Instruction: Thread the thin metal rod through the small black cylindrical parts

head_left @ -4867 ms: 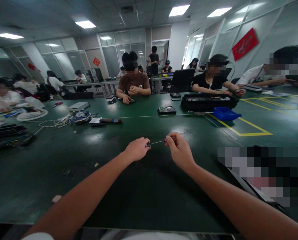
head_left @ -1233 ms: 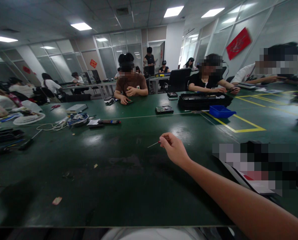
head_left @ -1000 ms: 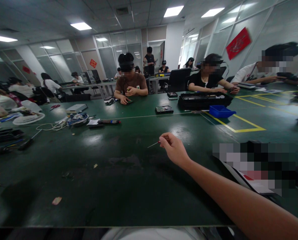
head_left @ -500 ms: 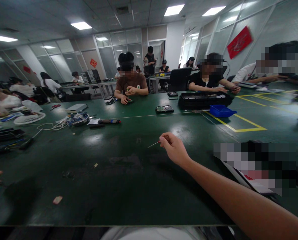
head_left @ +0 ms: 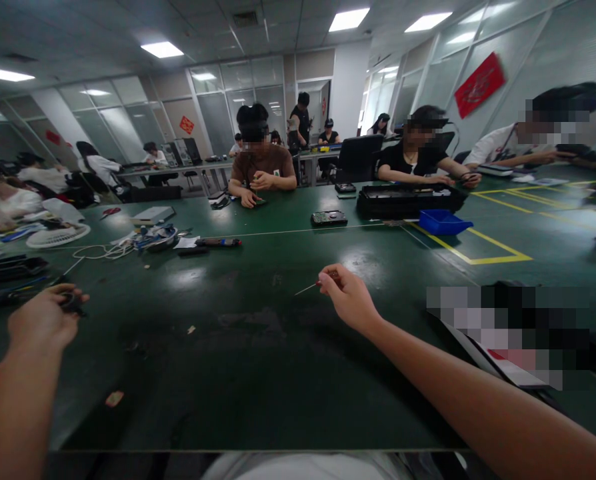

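Note:
In my right hand (head_left: 349,299), at the middle of the green table (head_left: 258,373), is a small screwdriver (head_left: 307,289). Its thin metal shaft points left, and a bit of red shows at my fingertips. My left hand (head_left: 45,320) is raised over the table's left side with its fingers curled around a small black object (head_left: 73,302); blur and distance hide what kind it is. The two hands are far apart. Below and between them lie a small paper scrap (head_left: 115,399) and a smaller pale scrap (head_left: 191,329).
An opened hard drive (head_left: 329,218), a long black casing (head_left: 411,201) and a blue bin (head_left: 443,223) stand across the table. Cables (head_left: 155,239) and dark tools (head_left: 219,243) lie left of centre. Papers (head_left: 521,373) lie at right. Several people sit opposite.
My left hand has come in from the left edge, moving up and right with the small black object. My right hand and the screwdriver have stayed in place.

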Motion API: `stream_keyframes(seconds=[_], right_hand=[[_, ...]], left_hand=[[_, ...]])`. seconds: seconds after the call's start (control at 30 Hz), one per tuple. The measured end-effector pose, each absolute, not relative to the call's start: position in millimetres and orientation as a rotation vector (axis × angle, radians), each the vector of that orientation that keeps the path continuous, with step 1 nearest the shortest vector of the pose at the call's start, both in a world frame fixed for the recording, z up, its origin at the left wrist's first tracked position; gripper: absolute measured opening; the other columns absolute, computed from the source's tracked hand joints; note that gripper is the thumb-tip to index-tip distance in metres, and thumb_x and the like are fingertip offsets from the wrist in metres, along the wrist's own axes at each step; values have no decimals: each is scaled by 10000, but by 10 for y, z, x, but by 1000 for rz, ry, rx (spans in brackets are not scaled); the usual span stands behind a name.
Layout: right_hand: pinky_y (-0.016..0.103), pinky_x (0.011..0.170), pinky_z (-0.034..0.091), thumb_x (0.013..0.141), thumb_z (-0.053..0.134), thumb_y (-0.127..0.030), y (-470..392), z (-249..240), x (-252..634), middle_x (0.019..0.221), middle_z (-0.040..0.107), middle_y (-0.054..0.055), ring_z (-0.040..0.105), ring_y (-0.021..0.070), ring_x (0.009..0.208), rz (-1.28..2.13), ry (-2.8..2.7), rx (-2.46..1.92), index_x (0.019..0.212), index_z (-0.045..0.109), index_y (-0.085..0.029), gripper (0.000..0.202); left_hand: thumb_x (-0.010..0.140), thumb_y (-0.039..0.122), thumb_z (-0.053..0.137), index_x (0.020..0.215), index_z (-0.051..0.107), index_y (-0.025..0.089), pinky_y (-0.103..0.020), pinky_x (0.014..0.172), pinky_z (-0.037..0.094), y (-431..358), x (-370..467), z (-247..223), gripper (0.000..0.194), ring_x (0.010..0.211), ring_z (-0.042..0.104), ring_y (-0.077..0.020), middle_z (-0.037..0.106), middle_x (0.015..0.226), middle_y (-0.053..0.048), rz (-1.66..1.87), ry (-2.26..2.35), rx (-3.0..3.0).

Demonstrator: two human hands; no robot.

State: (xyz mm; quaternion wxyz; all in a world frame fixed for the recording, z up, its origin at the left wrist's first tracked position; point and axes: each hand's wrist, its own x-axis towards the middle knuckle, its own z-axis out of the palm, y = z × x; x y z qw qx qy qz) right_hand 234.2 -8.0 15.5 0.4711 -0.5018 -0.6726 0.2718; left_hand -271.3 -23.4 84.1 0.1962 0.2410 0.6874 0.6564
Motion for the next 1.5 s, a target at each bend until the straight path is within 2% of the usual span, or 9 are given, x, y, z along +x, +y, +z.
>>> stream_keyframes(seconds=[0.17,0.37,0.53,0.7,0.8,0.97,1.2,1.37,1.5], right_hand=[[324,695,505,938,515,-394,-81,156,2344,772,694,28,676,187,727,667,-1630,-1211,916,614,-207,212],[322,689,497,943,512,-389,-94,183,2358,766,692,26,673,188,727,644,-1639,-1230,929,618,-207,211],[317,686,491,943,518,-385,-103,199,2356,762,685,23,668,184,720,648,-1624,-1235,928,616,-201,209],[300,640,464,954,504,-413,-107,189,2369,701,653,4,637,172,671,631,-1598,-1271,900,622,-205,245],[292,609,446,959,497,-433,-108,177,2377,649,626,-10,607,160,617,606,-1591,-1261,870,619,-210,269],[304,658,485,963,500,-410,-105,131,2366,734,668,10,650,171,694,648,-1581,-1141,965,625,-213,233],[340,741,522,956,512,-362,-71,56,2350,840,717,38,690,190,798,692,-1636,-1104,1033,635,-215,207],[332,739,526,961,506,-355,-90,76,2353,843,720,37,689,182,791,698,-1680,-1096,1035,636,-214,205],[336,762,533,960,513,-345,-103,86,2349,872,730,40,698,183,824,716,-1695,-1090,1060,631,-212,204]], left_hand=[[589,46,398,676,489,144,-233,532,336,57,-1926,728,160,604,486,-136,494,659,-27,1853,1684,794],[601,141,422,789,554,136,-283,647,444,231,-1039,578,229,602,527,-176,517,594,-33,1551,1404,1033],[698,217,527,1049,512,170,-298,707,441,203,-328,477,355,754,579,-186,595,825,-26,1103,1403,1479],[756,83,542,1181,460,161,-324,806,459,169,176,185,441,894,587,-196,595,1029,-84,858,1520,1981],[836,131,566,1133,519,173,-345,875,474,190,266,-8,304,969,598,-211,618,1064,-86,835,1406,2093],[834,162,657,1269,567,209,-398,1006,446,257,179,-172,446,1069,610,-228,644,1176,-78,808,1330,2162],[858,219,672,1225,641,257,-455,1100,373,230,72,-150,370,1200,562,-239,648,1255,-50,874,1263,2284],[859,260,677,1345,569,244,-430,1101,397,213,43,-130,498,1235,562,-242,617,1332,-68,896,1286,2186],[851,263,684,1257,633,227,-412,1075,422,215,36,-119,411,1179,594,-234,659,1258,-59,871,1240,2210]])
